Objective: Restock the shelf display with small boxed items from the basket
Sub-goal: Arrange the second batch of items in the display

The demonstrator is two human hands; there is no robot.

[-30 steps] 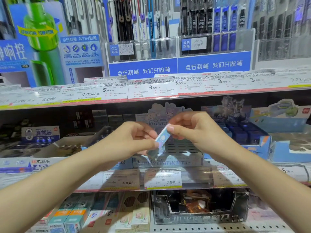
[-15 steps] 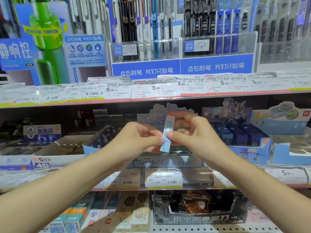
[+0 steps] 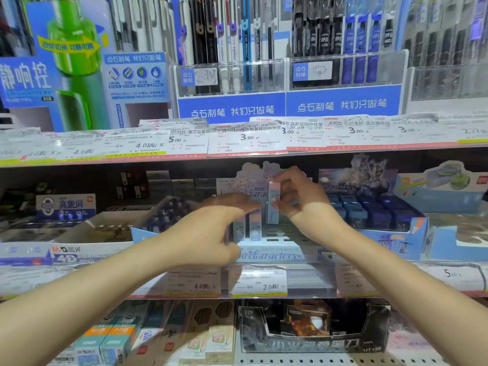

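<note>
Nearest the camera, two bare forearms reached up from the lower corners toward the middle shelf. Below them, on the bottom shelf, sat a dark display carton (image 3: pixel 314 336) and, to its left, a row of pastel packs (image 3: pixel 148 336). The left hand (image 3: pixel 211 233) lay with its fingers stretched out flat and relaxed, grasping nothing, its fingertips just beside the small box (image 3: pixel 273 203). The right hand (image 3: pixel 301 199) pinched that small box between thumb and fingers, holding it upright above the pale blue display tray (image 3: pixel 274 256) on the middle shelf. Two similar boxes (image 3: pixel 254 228) already stood upright in the tray, just left of the held one. Price labels (image 3: pixel 257 282) ran along the shelf edge below. To the right stood a tray of dark blue boxes (image 3: pixel 375 210). Farthest back, the top shelf held pens in clear racks (image 3: pixel 232 75)
</note>
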